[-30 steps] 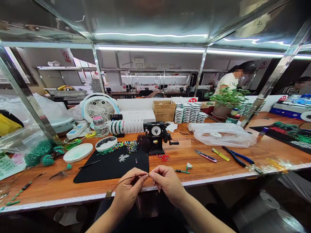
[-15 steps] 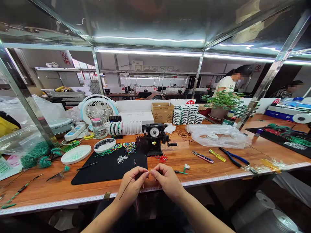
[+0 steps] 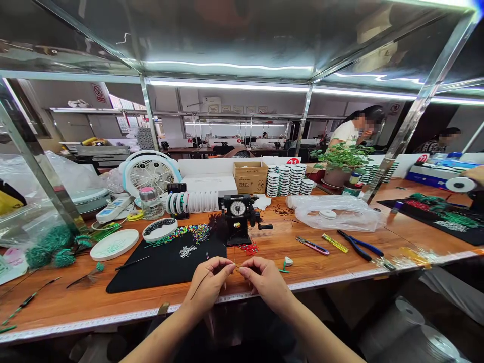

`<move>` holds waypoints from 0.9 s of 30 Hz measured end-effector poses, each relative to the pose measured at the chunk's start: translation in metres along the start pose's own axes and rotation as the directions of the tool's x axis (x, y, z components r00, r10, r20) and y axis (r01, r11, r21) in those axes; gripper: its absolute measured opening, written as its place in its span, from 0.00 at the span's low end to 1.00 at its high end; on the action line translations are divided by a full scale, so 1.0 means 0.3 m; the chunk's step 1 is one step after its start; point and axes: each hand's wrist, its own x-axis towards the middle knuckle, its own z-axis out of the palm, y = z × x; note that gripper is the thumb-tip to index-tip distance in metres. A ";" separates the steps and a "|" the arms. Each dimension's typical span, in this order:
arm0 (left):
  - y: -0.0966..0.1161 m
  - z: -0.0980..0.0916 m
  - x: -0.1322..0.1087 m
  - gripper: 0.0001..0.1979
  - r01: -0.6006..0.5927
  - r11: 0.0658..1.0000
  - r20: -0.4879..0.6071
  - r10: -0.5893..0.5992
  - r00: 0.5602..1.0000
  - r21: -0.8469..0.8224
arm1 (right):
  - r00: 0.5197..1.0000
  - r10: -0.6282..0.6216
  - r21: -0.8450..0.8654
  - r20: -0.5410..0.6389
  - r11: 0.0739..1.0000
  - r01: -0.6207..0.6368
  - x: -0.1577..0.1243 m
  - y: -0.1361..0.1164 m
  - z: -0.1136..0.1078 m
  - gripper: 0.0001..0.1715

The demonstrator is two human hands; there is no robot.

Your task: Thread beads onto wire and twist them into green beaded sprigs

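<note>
My left hand (image 3: pixel 212 283) and my right hand (image 3: pixel 264 282) meet in front of the bench edge, thumbs and forefingers pinched. Between the fingertips runs a thin piece, too small to name. A dark thin strand (image 3: pixel 201 284) lies over the back of my left hand. Behind my hands is a black mat (image 3: pixel 166 269) with small silvery pieces (image 3: pixel 187 251) and coloured beads (image 3: pixel 200 232). Beyond the mat's right edge stands a black winding machine (image 3: pixel 238 219) with a dial and crank, white rings on its shaft. Red pieces (image 3: pixel 248 248) lie at its base.
To the right lie snips (image 3: pixel 312 245), a yellow tool (image 3: pixel 335 243) and blue-handled pliers (image 3: pixel 359 245). White dishes (image 3: pixel 114 244) and a fan (image 3: pixel 151 174) stand left. Stacked spools (image 3: pixel 284 180) and a plant (image 3: pixel 342 161) are behind. A person (image 3: pixel 353 128) is beyond.
My fingertips are slightly farther apart, with the thin piece showing between them. The view has shifted a little. The person beyond has raised a hand toward the face; another hand appears at the right edge.
</note>
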 end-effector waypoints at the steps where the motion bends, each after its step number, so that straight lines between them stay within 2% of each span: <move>1: 0.001 -0.003 0.004 0.14 0.003 1.000 -0.003 -0.003 1.000 0.000 | 1.000 -0.008 -0.016 -0.002 1.000 0.008 -0.002 0.001 -0.005 0.14; 5: -0.002 -0.006 0.018 0.14 0.013 1.000 0.014 -0.012 1.000 -0.014 | 0.999 -0.033 -0.066 -0.037 0.997 0.030 -0.004 0.009 -0.016 0.12; 11: -0.006 0.037 0.015 0.11 0.029 0.998 0.052 -0.026 0.998 -0.060 | 0.997 0.041 -0.003 -0.064 0.999 -0.041 0.011 0.013 0.007 0.15; 14: -0.009 0.038 0.013 0.12 0.038 0.994 0.051 -0.033 0.998 -0.098 | 0.997 0.010 -0.044 -0.070 0.999 -0.013 0.012 0.014 0.004 0.15; 16: -0.013 0.027 0.015 0.13 0.029 0.991 0.013 -0.027 1.000 -0.134 | 0.996 -0.053 -0.121 -0.077 0.992 0.044 0.008 0.016 0.000 0.14; 20: -0.030 -0.011 0.028 0.16 -0.008 0.969 -0.129 -0.025 0.991 -0.245 | 0.984 -0.132 -0.237 -0.118 0.966 0.101 -0.009 0.025 -0.001 0.15; 27: -0.059 -0.070 0.014 0.19 -0.036 0.913 -0.230 -0.064 0.971 -0.407 | 0.986 -0.142 -0.330 -0.084 0.938 0.107 -0.028 0.039 0.000 0.16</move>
